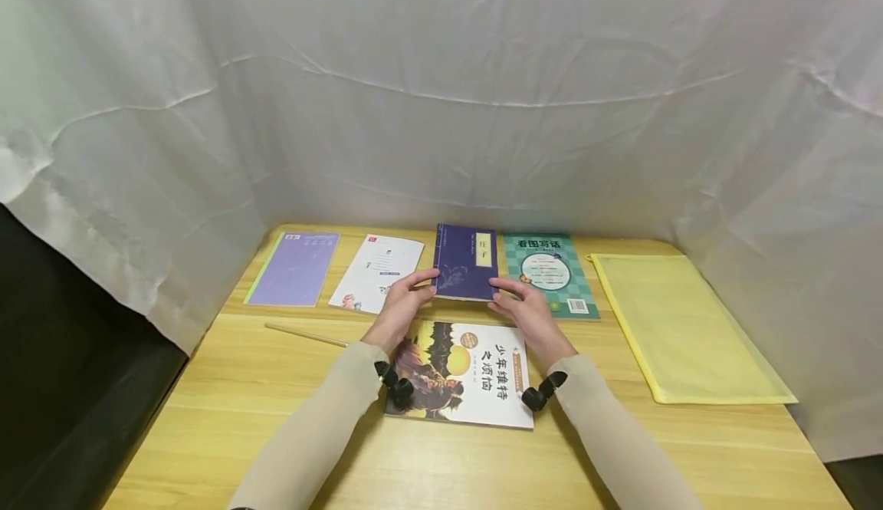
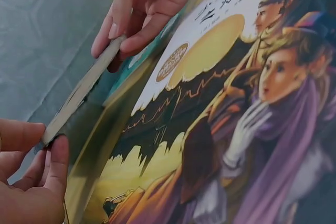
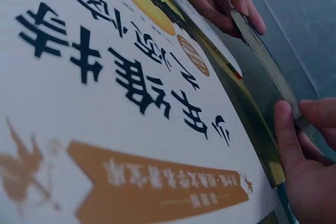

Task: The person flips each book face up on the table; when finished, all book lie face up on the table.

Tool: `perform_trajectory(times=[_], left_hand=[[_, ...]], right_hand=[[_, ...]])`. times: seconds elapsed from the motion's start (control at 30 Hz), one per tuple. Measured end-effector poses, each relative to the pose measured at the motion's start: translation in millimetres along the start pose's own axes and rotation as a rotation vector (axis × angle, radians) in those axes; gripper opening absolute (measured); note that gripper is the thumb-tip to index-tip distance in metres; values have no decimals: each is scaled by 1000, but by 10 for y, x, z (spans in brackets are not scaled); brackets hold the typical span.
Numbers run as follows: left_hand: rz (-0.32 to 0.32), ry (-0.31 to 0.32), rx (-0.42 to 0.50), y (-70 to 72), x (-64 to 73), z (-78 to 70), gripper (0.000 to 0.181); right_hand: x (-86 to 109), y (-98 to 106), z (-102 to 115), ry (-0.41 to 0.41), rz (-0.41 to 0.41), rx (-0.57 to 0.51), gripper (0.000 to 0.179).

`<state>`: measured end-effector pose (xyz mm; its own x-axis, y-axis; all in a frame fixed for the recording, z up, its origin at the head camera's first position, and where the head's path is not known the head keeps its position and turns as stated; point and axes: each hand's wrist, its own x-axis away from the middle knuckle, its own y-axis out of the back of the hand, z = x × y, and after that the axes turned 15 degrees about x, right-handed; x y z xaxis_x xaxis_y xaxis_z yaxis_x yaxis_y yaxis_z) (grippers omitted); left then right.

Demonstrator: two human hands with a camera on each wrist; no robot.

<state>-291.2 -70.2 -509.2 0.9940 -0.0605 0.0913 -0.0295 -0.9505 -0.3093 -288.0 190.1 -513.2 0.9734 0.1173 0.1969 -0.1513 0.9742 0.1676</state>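
Both hands hold a dark blue book [image 1: 464,261] by its near corners, above the back middle of the table. My left hand [image 1: 402,307] pinches the left corner, thumb on one cover and fingers on the other. At the right corner my right hand [image 1: 527,310] grips it the same way. Both wrist views show the page edge of the book [image 2: 84,88] [image 3: 268,64] between the two hands. Below the forearms lies a white paperback [image 1: 476,376] with an illustrated cover, flat on the table.
Along the back lie a purple notebook [image 1: 295,268], a white booklet [image 1: 379,264] and a green checked book [image 1: 552,272]. A yellow zip pouch [image 1: 690,333] is at the right. A thin stick [image 1: 303,333] lies left of the white paperback. Grey curtains [image 1: 441,149] stand behind the table [image 1: 228,418].
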Motion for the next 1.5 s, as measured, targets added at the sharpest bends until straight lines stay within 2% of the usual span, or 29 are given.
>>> perform_trajectory(times=[0.17, 0.43, 0.53, 0.63, 0.73, 0.9, 1.0, 1.1, 1.17, 1.27, 1.33, 1.5], left_hand=[[-18, -3, -65, -2, -16, 3, 41], [-47, 44, -142, 15, -2, -2, 43], [-44, 36, -202, 14, 11, -38, 42], [-27, 17, -244, 8, 23, -88, 40], [-13, 11, -263, 12, 30, -110, 39], [-12, 59, -247, 35, 47, -75, 37], [-6, 74, -231, 55, 48, -48, 37], [8, 71, -202, 98, 48, -58, 38], [19, 44, -199, 155, 35, -84, 39], [28, -23, -248, 288, -9, -140, 40], [7, -71, -287, 382, -46, -185, 38], [-97, -125, -332, 608, -124, -311, 33]], right_hand=[[-59, -58, -38, -8, -31, 42, 41], [-39, -89, 2, -62, -73, 145, 34], [-7, -70, 54, -80, -126, 221, 31], [34, -47, 94, -82, -181, 344, 29], [62, -41, 107, -79, -191, 417, 27], [68, -62, 79, -79, -130, 363, 27], [64, -72, 52, -83, -141, 356, 27], [57, -86, 40, -35, -195, 369, 28], [49, -113, 43, 44, -211, 356, 28], [36, -197, 68, 181, -176, 283, 30], [27, -280, 87, 249, -147, 256, 30], [12, -524, 150, 300, -71, 241, 32]])
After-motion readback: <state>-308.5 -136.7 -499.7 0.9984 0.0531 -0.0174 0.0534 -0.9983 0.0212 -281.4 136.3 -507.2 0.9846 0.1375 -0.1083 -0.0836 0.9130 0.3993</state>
